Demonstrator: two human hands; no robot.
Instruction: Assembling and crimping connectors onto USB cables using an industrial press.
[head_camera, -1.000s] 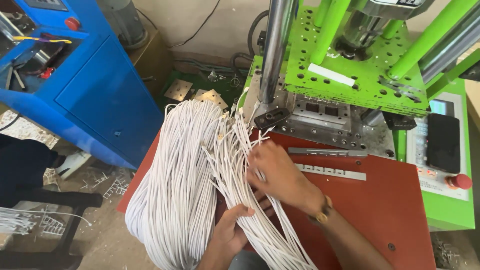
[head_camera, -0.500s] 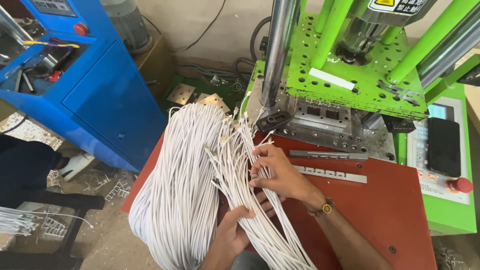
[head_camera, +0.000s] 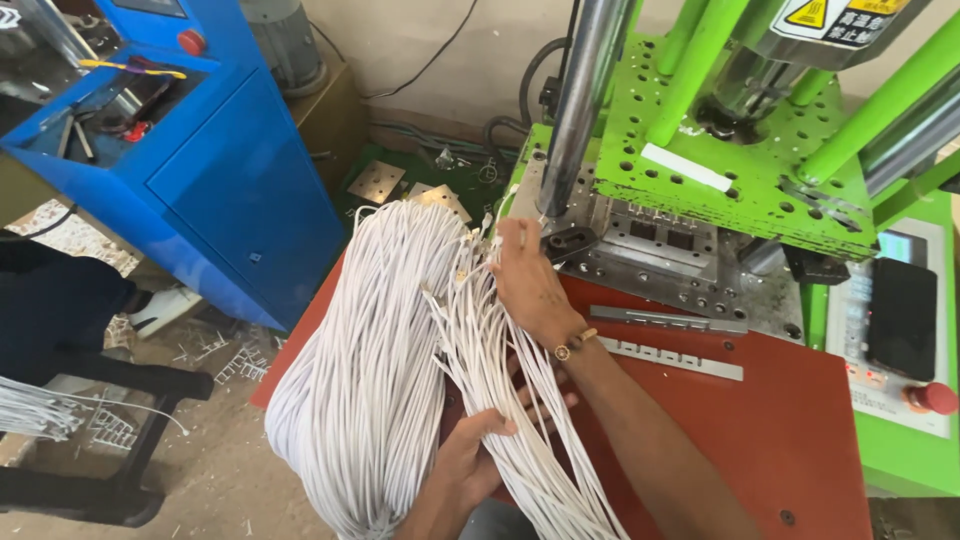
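Observation:
A thick bundle of white cables (head_camera: 375, 370) lies draped over the left edge of the red machine table (head_camera: 800, 440). A thinner bunch of the same cables (head_camera: 500, 400) runs beside it to the right. My left hand (head_camera: 475, 455) grips that thinner bunch near the bottom of the view. My right hand (head_camera: 525, 280) reaches across to the cables' metal-tipped ends, fingers closed around some of them, close to the grey mould block (head_camera: 660, 245) of the green press.
A green vertical moulding press (head_camera: 720, 160) with a steel column (head_camera: 585, 100) stands behind the table. Its control panel with a red button (head_camera: 935, 398) is at right. A blue machine (head_camera: 190, 170) stands at left. Two metal strips (head_camera: 670, 355) lie on the table.
My right hand has moved up and away along the cables, from mid-bundle to their tips near the mould. My left hand keeps its hold lower down.

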